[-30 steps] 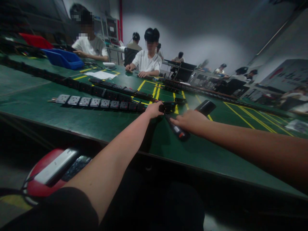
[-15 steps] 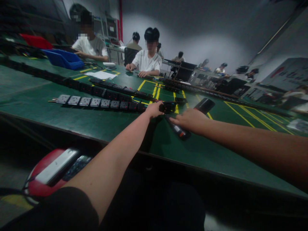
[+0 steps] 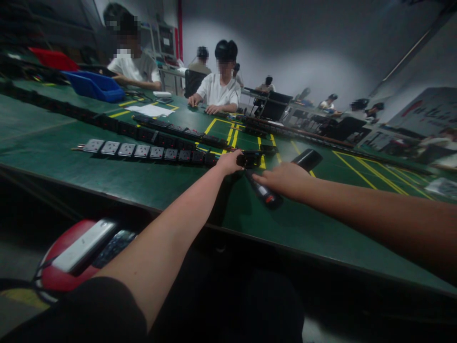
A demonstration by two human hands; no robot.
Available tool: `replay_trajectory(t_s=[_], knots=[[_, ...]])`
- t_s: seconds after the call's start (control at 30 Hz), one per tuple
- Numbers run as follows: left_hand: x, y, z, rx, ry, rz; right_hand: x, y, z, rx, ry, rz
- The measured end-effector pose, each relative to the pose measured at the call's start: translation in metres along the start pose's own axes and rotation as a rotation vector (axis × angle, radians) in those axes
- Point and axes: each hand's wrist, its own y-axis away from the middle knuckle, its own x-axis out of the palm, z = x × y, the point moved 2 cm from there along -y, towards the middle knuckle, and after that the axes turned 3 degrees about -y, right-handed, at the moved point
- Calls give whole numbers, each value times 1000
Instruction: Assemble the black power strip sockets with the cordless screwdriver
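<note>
My left hand (image 3: 230,162) is closed on the right end of a strip of power sockets (image 3: 142,151), which lies across the green table. The strip's left part has pale grey faces; near my hand the modules look black. A black cordless power screwdriver (image 3: 270,199) is in my right hand (image 3: 283,177), its fingers wrapped around the grip. One end of the tool points at the strip's end beside my left hand, and a thick black end (image 3: 310,159) sticks out beyond my right hand. Whether the tip touches the strip is hidden.
Longer black socket strips (image 3: 117,125) lie behind. A blue bin (image 3: 93,86), a red bin (image 3: 53,59) and white paper (image 3: 152,111) stand or lie farther back. Two people in white shirts sit across the table. Below the front edge is a red stool (image 3: 57,278) with a white box (image 3: 85,245).
The power screwdriver's thick far end has tilted slightly to the right. My left hand and the socket strip hold nearly the same place.
</note>
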Motion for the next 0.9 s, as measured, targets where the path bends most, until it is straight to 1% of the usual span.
replay_trajectory(t_s=[0.27,0.5,0.67,0.77,0.83,0.87,0.9], knots=[[0,0,-1,-1,-8,-6,-5,2,-1,24,-39,17],[-2,1,-2,1,-21,12,3,-2,-8,-19,-18,-35],[-2,1,-3,-8,-19,29,-2,-13,-24,-72,-24,-38],[-2,-1,-3,-1,-37,44,-4,-23,-39,-64,-66,-52],[-3,-1,-3,7,-48,46,0,-31,-47,-49,-129,-65],[-3,-2,-2,11,-51,45,4,-34,-50,-22,-183,-89],[-2,-2,-2,15,-52,42,8,-38,-52,2,-254,-146]])
